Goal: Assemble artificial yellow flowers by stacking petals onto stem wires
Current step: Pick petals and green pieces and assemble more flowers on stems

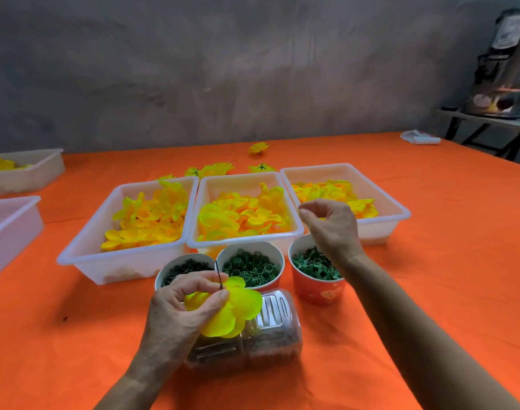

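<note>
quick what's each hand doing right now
Left hand: holding the yellow petals on the stem wire.
Right hand: fingers curled above the cups; cannot tell if it holds anything.

I find no text, label, brand or number I can read here. The red paper cup (pixel 318 287) carries a pale printed design, too blurred to make out, and the poster (pixel 507 63) far right is equally unreadable.

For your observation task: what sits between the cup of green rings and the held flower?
Nothing: in the head view the flower overlaps the ring cup's near rim.
</note>
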`<state>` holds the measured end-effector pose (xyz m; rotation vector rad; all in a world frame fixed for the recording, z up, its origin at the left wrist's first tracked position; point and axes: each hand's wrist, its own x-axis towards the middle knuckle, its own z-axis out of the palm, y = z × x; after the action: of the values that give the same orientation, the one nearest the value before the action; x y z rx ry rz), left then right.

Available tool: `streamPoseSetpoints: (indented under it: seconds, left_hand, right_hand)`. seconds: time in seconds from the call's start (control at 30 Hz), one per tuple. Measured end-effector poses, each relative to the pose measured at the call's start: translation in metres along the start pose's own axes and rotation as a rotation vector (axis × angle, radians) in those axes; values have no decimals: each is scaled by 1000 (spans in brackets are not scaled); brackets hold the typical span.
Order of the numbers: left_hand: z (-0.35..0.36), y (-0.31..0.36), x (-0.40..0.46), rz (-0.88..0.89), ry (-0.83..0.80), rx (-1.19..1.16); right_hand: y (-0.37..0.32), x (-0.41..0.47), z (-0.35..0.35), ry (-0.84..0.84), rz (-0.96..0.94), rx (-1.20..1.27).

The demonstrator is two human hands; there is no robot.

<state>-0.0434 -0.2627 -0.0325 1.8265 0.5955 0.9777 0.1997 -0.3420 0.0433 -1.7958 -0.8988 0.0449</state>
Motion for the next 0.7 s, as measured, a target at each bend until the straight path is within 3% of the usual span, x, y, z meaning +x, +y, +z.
streamPoseSetpoints:
  seconds: [0.1,0.27,0.5,0.6,0.7]
  left_hand:
    - [3,16,-2,-3,49,-12]
    - [8,31,-6,-18,108,-39]
    - [9,33,-5,-20,113,-29]
    - [10,32,-5,-24,122,-41]
    - [9,29,-6,-26,110,-51]
  right_hand:
    - [21,39,-5,-6,15,-276]
    - [45,91,5,-242,114,-579]
    - [57,106,22,-413,341,-506]
    - [64,105,24,-357,369,-364]
    - [70,105,25,-161,330,-165]
